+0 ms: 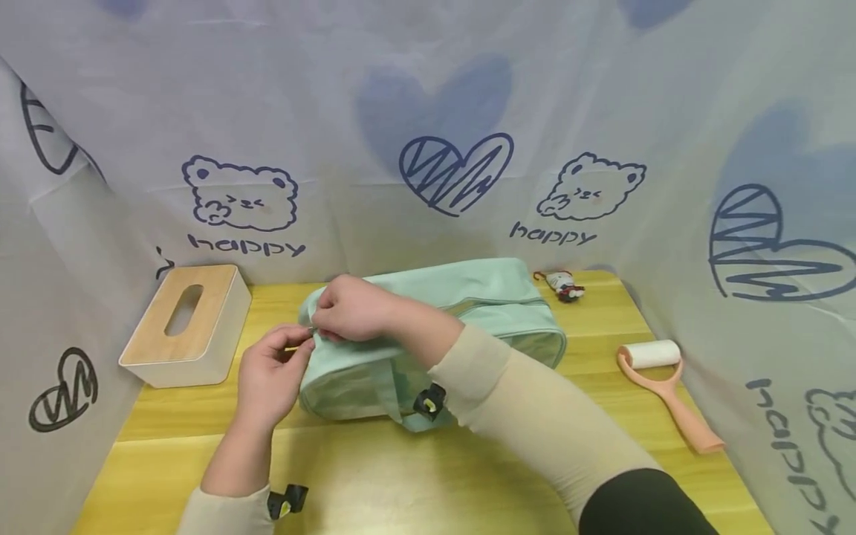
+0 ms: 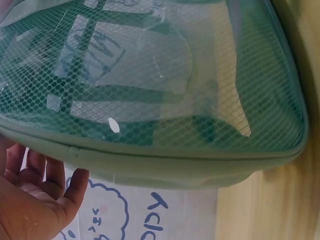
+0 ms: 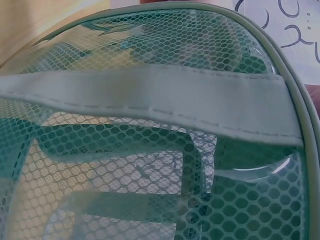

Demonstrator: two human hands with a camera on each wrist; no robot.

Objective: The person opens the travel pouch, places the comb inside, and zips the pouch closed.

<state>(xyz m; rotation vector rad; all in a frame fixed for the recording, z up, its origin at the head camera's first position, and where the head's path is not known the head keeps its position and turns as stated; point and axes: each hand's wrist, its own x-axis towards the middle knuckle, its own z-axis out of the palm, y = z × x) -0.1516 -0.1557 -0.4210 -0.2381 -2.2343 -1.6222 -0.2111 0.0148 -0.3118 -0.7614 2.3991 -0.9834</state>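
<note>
A mint-green zippered bag (image 1: 468,286) lies on its side on the wooden table, with see-through mesh panels (image 2: 150,75) and a flat strap (image 3: 150,92). Part of its zipper (image 1: 495,301) shows along the top toward the right end, where a narrow gap appears. At the bag's left end my left hand (image 1: 270,375) pinches the edge between thumb and fingers. My right hand (image 1: 354,308) reaches across the top and pinches the same end, close to the left fingertips. A small dark bit shows between the two hands; the right fingertips are mostly hidden.
A white tissue box with a wooden lid (image 1: 230,319) stands at the back left. A small figurine keychain (image 1: 563,285) lies behind the bag's right end. Farther right is a lint roller with an orange handle (image 1: 689,416). Printed cloth walls (image 1: 348,200) enclose the table's back and sides.
</note>
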